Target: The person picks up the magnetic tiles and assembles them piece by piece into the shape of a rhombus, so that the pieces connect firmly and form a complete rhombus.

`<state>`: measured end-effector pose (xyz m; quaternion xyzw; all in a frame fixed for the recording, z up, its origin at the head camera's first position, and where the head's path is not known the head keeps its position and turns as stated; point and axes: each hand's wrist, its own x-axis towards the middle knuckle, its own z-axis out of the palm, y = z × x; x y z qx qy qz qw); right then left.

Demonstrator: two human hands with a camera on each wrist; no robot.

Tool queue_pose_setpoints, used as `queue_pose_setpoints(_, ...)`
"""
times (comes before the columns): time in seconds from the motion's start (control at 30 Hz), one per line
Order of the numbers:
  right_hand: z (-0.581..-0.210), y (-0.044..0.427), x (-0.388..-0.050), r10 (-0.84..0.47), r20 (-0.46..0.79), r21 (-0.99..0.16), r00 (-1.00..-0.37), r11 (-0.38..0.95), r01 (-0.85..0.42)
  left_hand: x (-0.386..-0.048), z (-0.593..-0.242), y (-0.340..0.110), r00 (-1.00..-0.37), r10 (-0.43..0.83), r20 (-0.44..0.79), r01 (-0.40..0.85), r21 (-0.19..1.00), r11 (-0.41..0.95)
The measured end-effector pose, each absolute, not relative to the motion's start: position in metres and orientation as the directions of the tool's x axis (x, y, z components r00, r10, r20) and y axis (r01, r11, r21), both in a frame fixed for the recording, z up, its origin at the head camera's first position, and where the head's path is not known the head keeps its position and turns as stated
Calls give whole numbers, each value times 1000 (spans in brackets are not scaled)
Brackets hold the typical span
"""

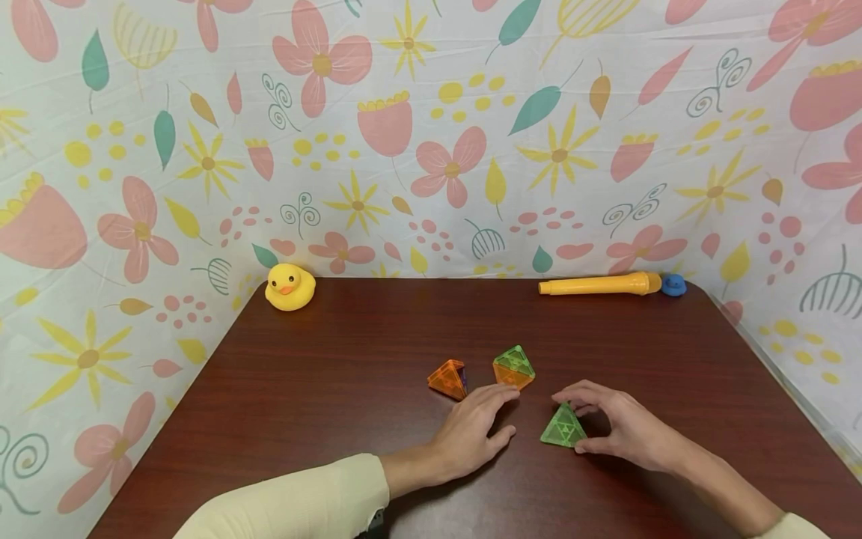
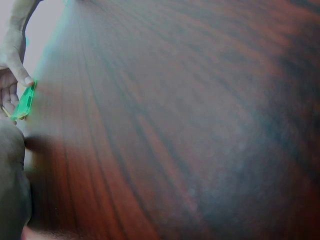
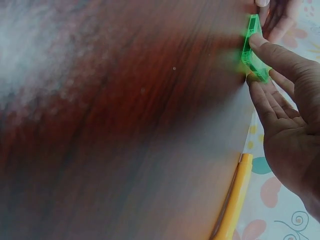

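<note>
A person's right hand point(image 1: 616, 423), seen by the head camera, pinched a green triangle point(image 1: 563, 427) between thumb and bent fingertips, right of center on a dark wooden table point(image 1: 289, 374). The hold by its edges probably steadied the piece while leaving its face uncovered. The left hand point(image 1: 471, 434) lay loosely extended, gripping nothing, its fingertips just beside a green-and-orange diamond point(image 1: 515, 368); contact could not be told. An orange piece point(image 1: 449, 379) with a purple side sat to the diamond's left. A yellow duck point(image 1: 290, 287) at far left, and a yellow stick point(image 1: 599, 284) and blue duck point(image 1: 673, 285) at far right, seemed set back from the hands' way.

In the left wrist view, the triangle appeared small and slanted near the left edge, a thumb against it.

In the right wrist view, the thumb pressed one side, fingers backing the other; the triangle looked clear, bright green and thick-rimmed.
</note>
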<state>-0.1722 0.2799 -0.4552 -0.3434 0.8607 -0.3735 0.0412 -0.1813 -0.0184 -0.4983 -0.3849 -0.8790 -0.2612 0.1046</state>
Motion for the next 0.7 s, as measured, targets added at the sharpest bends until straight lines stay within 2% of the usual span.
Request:
queue_pose_setpoints(0.33,-455,279,-172,-612,205,-659,-764,490,-570,-181,-499,-18,-683,620,386,730,384,565)
queue_pose_setpoints(0.57,-453,279,-172,-585,150,-695,-797,511,-506,-181,-498,-18,-676,623,394,737,371,565)
queue_pose_setpoints(0.7,-453,277,-172,-583,185,-692,-791,495,-526,-181,-498,-18,-673,622,399,739,365,566)
